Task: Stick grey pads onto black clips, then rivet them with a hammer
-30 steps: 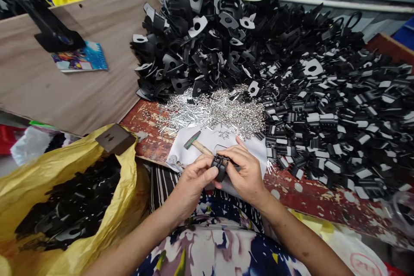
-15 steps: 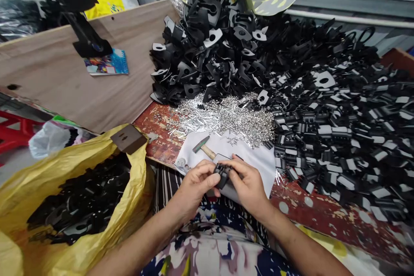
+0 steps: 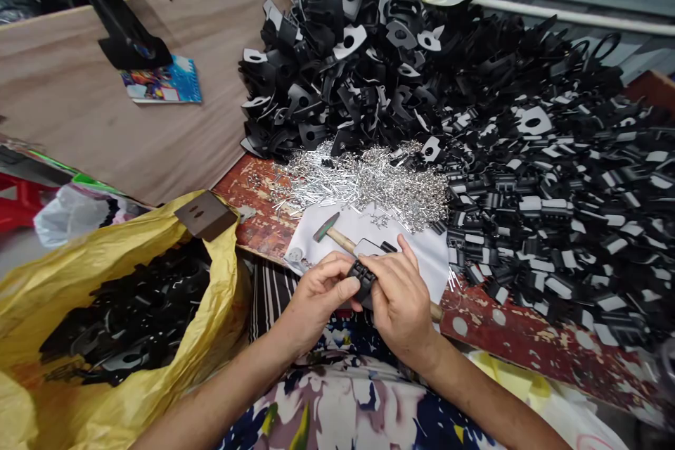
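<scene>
Between my two hands is a small black plastic hinged part [image 3: 361,278], held above the near edge of the table. My left hand [image 3: 324,295] grips its left side, thumb in front and fingers curled behind. My right hand [image 3: 398,292] is closed on its upper right side, with one finger raised. Just beyond lies a hammer [image 3: 340,239] on a white sheet [image 3: 311,228], its head to the left and its handle passing under my right hand. A flat grey-and-black piece [image 3: 372,247] rests against the handle. Whether a pin is in my fingers I cannot tell.
Loose metal pins [image 3: 369,179] are heaped behind the sheet. Black curved plastic parts [image 3: 337,70] pile up at the back, smaller black-and-grey parts [image 3: 553,225] at the right. A yellow sack [image 3: 224,288] of black pieces stands left, a brown block [image 3: 205,216] on its rim. A wooden board [image 3: 211,84] rises behind.
My right hand has turned over the black part, and one finger is now raised. The hammer's handle end now shows to the right of that hand. The view has shifted slightly.
</scene>
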### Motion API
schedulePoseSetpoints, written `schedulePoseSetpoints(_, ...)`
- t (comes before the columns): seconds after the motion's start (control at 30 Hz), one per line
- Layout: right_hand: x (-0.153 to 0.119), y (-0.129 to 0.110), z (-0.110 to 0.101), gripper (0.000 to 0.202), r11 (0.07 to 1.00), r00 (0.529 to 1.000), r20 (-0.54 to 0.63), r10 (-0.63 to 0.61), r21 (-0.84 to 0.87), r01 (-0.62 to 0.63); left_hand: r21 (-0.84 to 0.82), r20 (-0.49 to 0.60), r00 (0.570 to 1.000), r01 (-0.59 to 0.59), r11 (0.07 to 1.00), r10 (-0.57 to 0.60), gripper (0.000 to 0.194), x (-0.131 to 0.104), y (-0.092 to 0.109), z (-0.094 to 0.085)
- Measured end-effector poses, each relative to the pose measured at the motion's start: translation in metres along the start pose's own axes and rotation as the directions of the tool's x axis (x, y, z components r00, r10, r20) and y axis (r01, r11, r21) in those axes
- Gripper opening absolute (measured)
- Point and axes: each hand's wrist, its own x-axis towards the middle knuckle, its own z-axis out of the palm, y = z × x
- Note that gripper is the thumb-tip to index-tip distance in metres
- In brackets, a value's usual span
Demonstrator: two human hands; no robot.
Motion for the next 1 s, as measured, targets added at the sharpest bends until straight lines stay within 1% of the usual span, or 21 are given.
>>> schedulePoseSetpoints(0.07,-0.003,-0.002,0.002,0.050,1.000,1.000,0.023,0.018,0.003,-0.018,0.063,-0.037,0.999,-0.022,0.998,0.024,0.025,0.001,-0.002,-0.002)
schedulePoseSetpoints(0.17,-0.003,-0.003,0.000,0.053,0.997,0.995,0.079,0.062,0.048,-0.066,0.180,-0.094,0.995,-0.024,0.983,0.041,0.029,0.002,-0.003,-0.004)
schedulePoseSetpoints(0.23,0.003,0.001,-0.007,0.052,0.994,0.985,0.165,0.045,0.095,-0.061,0.234,-0.103,0.993,-0.024,0.972,0.050,0.029,0.002,-0.002,-0.007)
schedulePoseSetpoints(0.3,0.013,0.009,-0.015,0.051,0.986,0.961,0.276,0.020,0.152,-0.065,0.260,-0.102,0.993,-0.026,0.965,0.054,0.027,0.001,0.001,-0.012)
schedulePoseSetpoints(0.33,0.019,0.015,-0.020,0.050,0.984,0.951,0.308,0.017,0.166,-0.071,0.261,-0.112,0.992,-0.027,0.965,0.058,0.025,0.000,0.002,-0.016)
schedulePoseSetpoints(0.4,0.027,0.032,-0.026,0.050,0.989,0.949,0.315,0.003,0.140,-0.050,0.240,-0.146,0.987,-0.029,0.970,0.065,0.021,-0.001,0.005,-0.024)
schedulePoseSetpoints(0.47,0.029,0.052,-0.030,0.048,0.997,0.941,0.334,-0.052,0.064,0.033,0.196,-0.176,0.982,-0.027,0.980,0.062,0.016,-0.004,0.008,-0.031)
schedulePoseSetpoints(0.53,0.027,0.070,-0.034,0.043,0.991,0.911,0.397,-0.112,-0.029,0.134,0.156,-0.175,0.984,-0.017,0.988,0.044,0.015,-0.007,0.009,-0.036)
schedulePoseSetpoints(0.57,0.025,0.078,-0.037,0.040,0.982,0.897,0.426,-0.118,-0.086,0.170,0.143,-0.170,0.985,-0.008,0.990,0.033,0.016,-0.009,0.009,-0.037)
schedulePoseSetpoints(0.6,0.024,0.084,-0.042,0.037,0.968,0.890,0.443,-0.108,-0.156,0.195,0.139,-0.166,0.986,0.001,0.990,0.022,0.016,-0.010,0.009,-0.038)
schedulePoseSetpoints(0.67,0.025,0.092,-0.055,0.031,0.928,0.892,0.448,-0.056,-0.307,0.213,0.150,-0.163,0.987,0.021,0.989,0.004,0.016,-0.011,0.007,-0.039)
schedulePoseSetpoints(0.7,0.028,0.094,-0.062,0.030,0.906,0.899,0.437,-0.019,-0.372,0.200,0.155,-0.163,0.987,0.031,0.987,-0.005,0.016,-0.011,0.006,-0.038)
schedulePoseSetpoints(0.77,0.039,0.097,-0.069,0.030,0.873,0.928,0.369,0.054,-0.468,0.135,0.155,-0.161,0.987,0.053,0.987,-0.028,0.016,-0.008,0.002,-0.036)
schedulePoseSetpoints(0.83,0.053,0.100,-0.065,0.028,0.846,0.948,0.298,0.107,-0.529,0.071,0.144,-0.155,0.986,0.077,0.987,-0.055,0.018,-0.004,-0.001,-0.031)
schedulePoseSetpoints(0.87,0.060,0.102,-0.059,0.025,0.829,0.950,0.288,0.121,-0.555,0.062,0.137,-0.149,0.986,0.091,0.986,-0.071,0.019,-0.001,-0.002,-0.028)
schedulePoseSetpoints(0.93,0.073,0.107,-0.043,0.021,0.790,0.938,0.317,0.137,-0.607,0.090,0.117,-0.141,0.984,0.123,0.985,-0.107,0.023,0.002,-0.002,-0.022)
schedulePoseSetpoints(1.0,0.082,0.112,-0.029,0.027,0.759,0.924,0.355,0.140,-0.638,0.130,0.087,-0.139,0.980,0.157,0.984,-0.144,0.027,0.003,-0.001,-0.017)
